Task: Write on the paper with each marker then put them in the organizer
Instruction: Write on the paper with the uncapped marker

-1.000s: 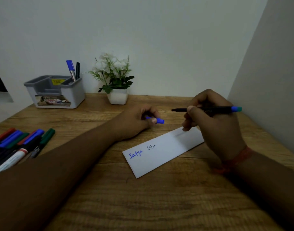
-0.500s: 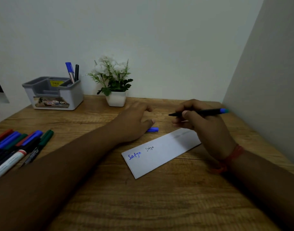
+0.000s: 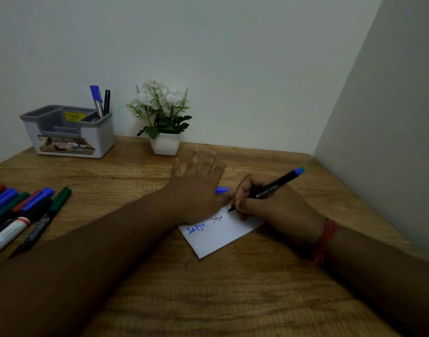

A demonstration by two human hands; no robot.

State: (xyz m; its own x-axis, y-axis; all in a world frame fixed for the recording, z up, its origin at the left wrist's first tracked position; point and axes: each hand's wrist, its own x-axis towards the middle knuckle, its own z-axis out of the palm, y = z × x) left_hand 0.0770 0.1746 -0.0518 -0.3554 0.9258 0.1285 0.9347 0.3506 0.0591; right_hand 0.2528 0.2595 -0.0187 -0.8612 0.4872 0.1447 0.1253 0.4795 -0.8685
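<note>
Two changes since half second back: right hand [image 3: 276, 203] dropped from hovering, black marker [image 3: 271, 188] tip now on paper [image 3: 223, 237]; left hand [image 3: 198, 188] moved onto paper's far edge. One paper, two written words, blue and black. One blue cap [image 3: 222, 190] on table [image 3: 232, 300] just beyond left hand. Two pens in organizer [image 3: 70, 132], far left of hands. Pile of loose markers [image 3: 21, 215] left of left forearm, count unclear. Left hand flat, fingers spread, pressing paper. Right hand curled round marker, pinching near tip.
</note>
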